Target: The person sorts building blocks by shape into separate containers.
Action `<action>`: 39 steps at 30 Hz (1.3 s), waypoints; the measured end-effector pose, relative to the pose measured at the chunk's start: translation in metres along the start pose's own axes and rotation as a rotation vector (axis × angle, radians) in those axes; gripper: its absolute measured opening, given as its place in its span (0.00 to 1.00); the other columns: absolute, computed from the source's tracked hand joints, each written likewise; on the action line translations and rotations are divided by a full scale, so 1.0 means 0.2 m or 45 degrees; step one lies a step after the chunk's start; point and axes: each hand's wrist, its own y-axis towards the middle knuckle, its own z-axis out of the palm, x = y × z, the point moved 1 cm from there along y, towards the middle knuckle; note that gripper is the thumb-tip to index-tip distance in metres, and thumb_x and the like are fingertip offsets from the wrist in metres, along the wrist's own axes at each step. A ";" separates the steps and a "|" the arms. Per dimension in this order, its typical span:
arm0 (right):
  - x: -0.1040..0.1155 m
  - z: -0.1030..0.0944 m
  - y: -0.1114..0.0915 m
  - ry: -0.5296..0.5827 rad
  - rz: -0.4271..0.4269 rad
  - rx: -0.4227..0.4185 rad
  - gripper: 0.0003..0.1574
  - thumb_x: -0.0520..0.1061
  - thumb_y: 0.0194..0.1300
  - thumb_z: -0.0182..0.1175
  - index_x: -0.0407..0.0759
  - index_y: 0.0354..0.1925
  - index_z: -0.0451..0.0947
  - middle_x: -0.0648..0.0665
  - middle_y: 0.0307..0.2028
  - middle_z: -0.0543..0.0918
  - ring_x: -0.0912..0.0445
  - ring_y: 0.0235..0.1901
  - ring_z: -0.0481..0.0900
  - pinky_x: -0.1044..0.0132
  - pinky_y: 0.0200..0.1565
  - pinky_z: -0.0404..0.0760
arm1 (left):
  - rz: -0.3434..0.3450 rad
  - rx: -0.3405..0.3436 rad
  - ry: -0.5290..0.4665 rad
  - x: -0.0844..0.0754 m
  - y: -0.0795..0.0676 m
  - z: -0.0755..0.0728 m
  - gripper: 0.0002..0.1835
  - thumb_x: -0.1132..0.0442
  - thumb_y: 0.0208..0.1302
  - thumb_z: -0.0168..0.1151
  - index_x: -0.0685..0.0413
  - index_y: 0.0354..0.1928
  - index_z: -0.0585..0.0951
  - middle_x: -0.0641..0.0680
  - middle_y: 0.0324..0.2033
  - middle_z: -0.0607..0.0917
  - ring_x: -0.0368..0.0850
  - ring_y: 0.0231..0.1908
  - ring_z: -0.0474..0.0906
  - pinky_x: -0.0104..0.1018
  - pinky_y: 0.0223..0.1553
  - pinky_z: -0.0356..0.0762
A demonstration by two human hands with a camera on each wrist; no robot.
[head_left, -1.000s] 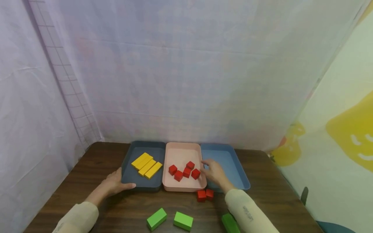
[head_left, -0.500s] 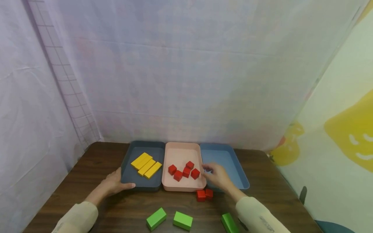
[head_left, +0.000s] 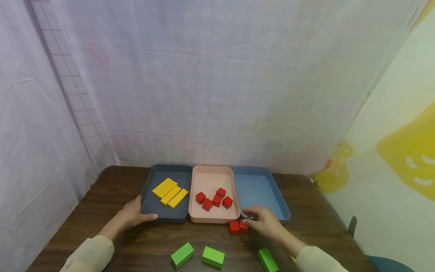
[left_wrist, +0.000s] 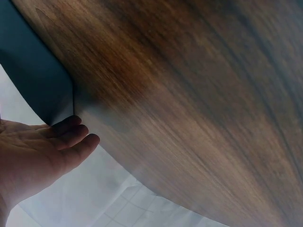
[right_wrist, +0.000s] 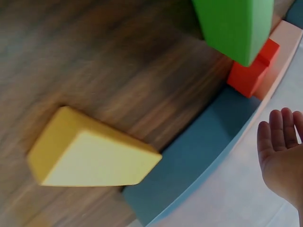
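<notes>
A pale, faintly checked curtain (head_left: 217, 94) hangs behind the dark brown wood-grain table (head_left: 149, 245). The right hand (head_left: 266, 225) has drawn back from beside the shallow pink tray (head_left: 213, 175) to two loose red cubes (head_left: 233, 227) just before that tray's near right corner, bringing them within reach; its thumb and fingers stand apart, contact unclear. The tray's low front wall separates them from the red cubes inside (head_left: 216, 200). The left hand (head_left: 129, 216) spreads around the dark blue-grey tray (head_left: 170, 215)'s corner. Green rectangular blocks (head_left: 213, 257) lie nearer the person; a yellow block (right_wrist: 94, 161) lies near the right sleeve (head_left: 319, 260).
</notes>
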 end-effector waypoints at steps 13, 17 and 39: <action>-0.05 0.06 -0.08 -0.207 0.012 0.163 0.22 0.50 0.54 0.65 0.45 0.47 0.79 0.53 0.40 0.80 0.56 0.42 0.76 0.56 0.45 0.74 | -0.001 -0.001 -0.012 0.02 0.01 0.01 0.62 0.33 0.46 0.61 0.74 0.65 0.43 0.79 0.60 0.53 0.76 0.58 0.50 0.67 0.54 0.51; -0.06 0.07 -0.09 -0.262 0.044 0.225 0.22 0.53 0.55 0.63 0.47 0.49 0.79 0.55 0.42 0.79 0.58 0.43 0.75 0.55 0.45 0.74 | 0.001 -0.004 -0.019 0.02 0.02 0.02 0.62 0.32 0.46 0.61 0.74 0.65 0.44 0.79 0.60 0.54 0.76 0.58 0.51 0.68 0.53 0.50; -0.08 0.09 -0.09 -0.347 0.112 0.170 0.20 0.50 0.51 0.66 0.42 0.43 0.81 0.52 0.36 0.79 0.57 0.37 0.76 0.55 0.41 0.75 | -0.001 -0.001 -0.020 0.02 0.01 0.01 0.63 0.32 0.46 0.60 0.73 0.65 0.43 0.79 0.59 0.54 0.77 0.57 0.51 0.68 0.53 0.50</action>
